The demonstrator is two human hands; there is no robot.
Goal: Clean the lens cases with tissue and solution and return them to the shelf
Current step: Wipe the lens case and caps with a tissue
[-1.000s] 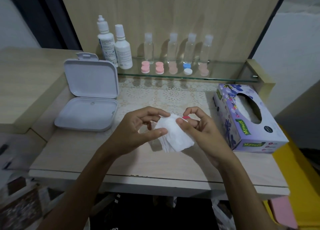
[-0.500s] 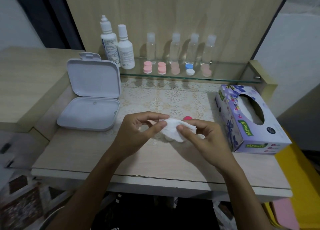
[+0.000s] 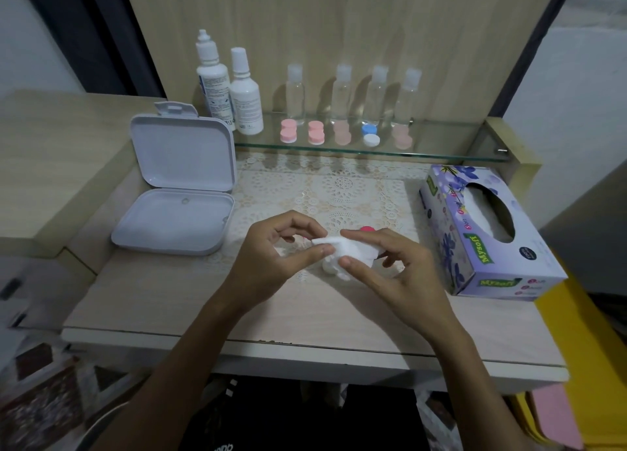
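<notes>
Both hands meeting over the cream lace mat (image 3: 342,193) in the middle of the pale wooden desk (image 3: 169,301), with a crumpled white tissue (image 3: 346,255) held between them. Left hand (image 3: 271,250) pinching the left edge of the tissue between thumb and forefinger; right hand (image 3: 393,267) curled round the right part of it, thumb pressing on the near side. Hidden inside the tissue, most probably, the lens case under cleaning: only a small red round cap (image 3: 367,229) peeping out just behind the right fingers, so long axis of the case impossible to tell. Case therefore already in the grasp, closer to the right hand, and the shelf lying straight ahead and up from it. On the glass shelf (image 3: 441,147), well apart from the hands, five small lens cases (image 3: 342,135) in a row, four pink and one blue and white, each in front of a clear small bottle (image 3: 342,94); two white solution bottles (image 3: 230,94) at the left end. Open white plastic box (image 3: 176,220) to the left, nothing visible inside. Purple flowered tissue box (image 3: 481,233) to the right, white tissue showing in its oval opening. Wiping seemingly not yet finished.
</notes>
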